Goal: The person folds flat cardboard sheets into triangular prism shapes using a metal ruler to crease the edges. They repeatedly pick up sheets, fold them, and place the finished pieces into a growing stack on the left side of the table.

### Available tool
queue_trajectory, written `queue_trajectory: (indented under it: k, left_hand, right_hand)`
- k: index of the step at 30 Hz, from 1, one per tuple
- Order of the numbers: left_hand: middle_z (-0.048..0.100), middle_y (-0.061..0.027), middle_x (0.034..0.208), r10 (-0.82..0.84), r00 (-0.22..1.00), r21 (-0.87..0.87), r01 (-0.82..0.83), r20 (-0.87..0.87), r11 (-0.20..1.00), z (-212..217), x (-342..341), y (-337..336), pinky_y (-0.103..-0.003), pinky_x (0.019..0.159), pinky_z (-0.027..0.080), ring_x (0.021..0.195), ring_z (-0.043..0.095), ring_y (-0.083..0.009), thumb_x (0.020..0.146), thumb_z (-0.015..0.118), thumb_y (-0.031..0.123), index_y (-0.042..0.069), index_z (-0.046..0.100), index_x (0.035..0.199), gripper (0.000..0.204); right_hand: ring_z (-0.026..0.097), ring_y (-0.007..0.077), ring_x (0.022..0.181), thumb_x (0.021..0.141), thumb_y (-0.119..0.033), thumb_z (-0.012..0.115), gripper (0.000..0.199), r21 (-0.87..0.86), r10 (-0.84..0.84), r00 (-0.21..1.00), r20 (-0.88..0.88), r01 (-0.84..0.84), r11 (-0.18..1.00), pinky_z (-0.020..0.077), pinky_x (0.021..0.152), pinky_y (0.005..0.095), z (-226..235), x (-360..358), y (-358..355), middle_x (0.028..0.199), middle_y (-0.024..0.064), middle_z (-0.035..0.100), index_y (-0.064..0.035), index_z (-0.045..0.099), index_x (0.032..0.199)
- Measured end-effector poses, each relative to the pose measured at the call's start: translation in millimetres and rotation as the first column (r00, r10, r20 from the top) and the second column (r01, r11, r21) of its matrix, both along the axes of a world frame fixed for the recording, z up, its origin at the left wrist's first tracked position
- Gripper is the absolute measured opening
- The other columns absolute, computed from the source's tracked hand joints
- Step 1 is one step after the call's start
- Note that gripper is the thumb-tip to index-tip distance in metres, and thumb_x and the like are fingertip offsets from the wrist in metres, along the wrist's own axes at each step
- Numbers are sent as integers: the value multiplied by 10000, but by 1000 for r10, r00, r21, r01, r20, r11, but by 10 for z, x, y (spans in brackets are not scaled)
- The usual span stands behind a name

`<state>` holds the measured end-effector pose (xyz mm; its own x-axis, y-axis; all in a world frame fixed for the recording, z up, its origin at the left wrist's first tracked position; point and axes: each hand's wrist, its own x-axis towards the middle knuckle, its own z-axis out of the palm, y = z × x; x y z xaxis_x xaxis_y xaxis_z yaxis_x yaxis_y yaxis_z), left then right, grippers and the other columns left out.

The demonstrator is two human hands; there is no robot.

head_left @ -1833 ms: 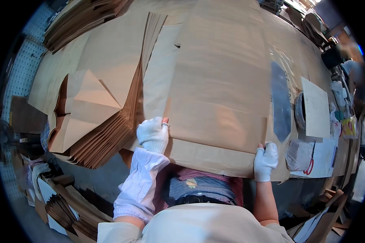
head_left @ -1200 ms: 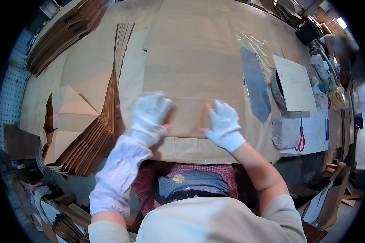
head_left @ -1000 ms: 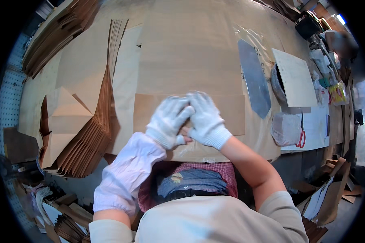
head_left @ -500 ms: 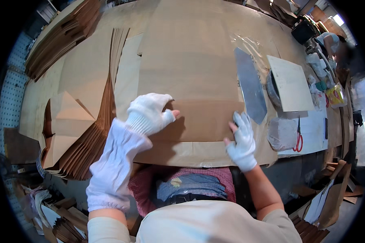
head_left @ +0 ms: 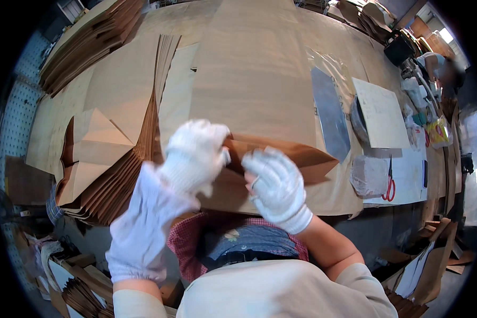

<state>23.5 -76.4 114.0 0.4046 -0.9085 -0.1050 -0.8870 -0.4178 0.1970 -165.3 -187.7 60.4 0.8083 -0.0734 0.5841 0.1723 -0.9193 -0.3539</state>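
Note:
A long brown paper bag [head_left: 252, 79] lies lengthwise before me, its near end raised and spread into a pocket with a pointed fold at the right. My left hand [head_left: 199, 151], in a white knitted glove and a pale sleeve cover, is closed at the left of that pocket, holding its edge. Over the pocket's near lip is my right hand [head_left: 278, 188], also gloved, its fingers bent against the paper. Motion blurs both hands slightly, and the glove covers part of the lip.
Folded brown paper bags [head_left: 103, 185] fan out on the left, with another paper stack [head_left: 85, 47] behind. On the right lie a grey flat plate [head_left: 331, 114], a pale board [head_left: 381, 114], a clear plastic bag [head_left: 368, 175] and red-handled scissors [head_left: 390, 185]. Another person [head_left: 434, 63] is at the far right.
My right hand has moved left from the paper's right edge toward my left hand. The near end, flat before, is now lifted and opened into a pocket.

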Motion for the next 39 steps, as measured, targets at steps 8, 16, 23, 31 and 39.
queue_trajectory:
  k: [8,16,23,31,39]
  left_hand:
    - [623,-163,1034,-102,689,-192,336,718,922,-643,-136,-29,-561,998,483,1081,597,-355,782,674,138,40,657,1077,311]
    - [679,-157,1214,-47,963,31,57,-264,998,-1667,-1198,1085,-468,966,529,1107,655,-356,954,598,241,105,668,1233,319]
    - [692,-167,1163,-382,833,-134,359,-399,924,-1368,-1176,37,-446,951,542,1099,668,-330,1009,518,326,121,662,1260,355]
    - [587,-98,1426,-729,637,345,645,249,682,-1548,-1044,-464,-416,1136,402,1338,524,-296,1019,475,338,88,584,1382,454]
    - [466,-131,1572,-277,935,217,229,223,949,-1207,-420,-638,-440,1200,290,1501,343,-313,929,598,388,47,505,1474,649]
  right_hand:
    - [667,377,1067,914,-295,736,319,203,249,966,74,-259,944,540,961,498,239,-535,-28,1114,159,686,-15,670,1053]
    - [467,315,1423,1019,-722,314,946,960,-121,993,13,22,279,330,1208,424,-1171,-1183,-536,1541,223,479,105,501,1438]
    - [430,323,1457,1039,-655,399,864,983,22,991,131,-133,130,307,1224,452,-1137,-1083,-770,1565,225,448,93,475,1465]
    - [395,349,1487,870,-208,720,720,686,27,970,-240,150,712,294,1237,450,-998,-882,-816,1583,223,430,28,462,1500]
    - [379,418,1466,773,-279,774,809,-39,-263,863,-430,274,961,231,1256,536,-976,-682,-600,1559,239,428,64,486,1446]
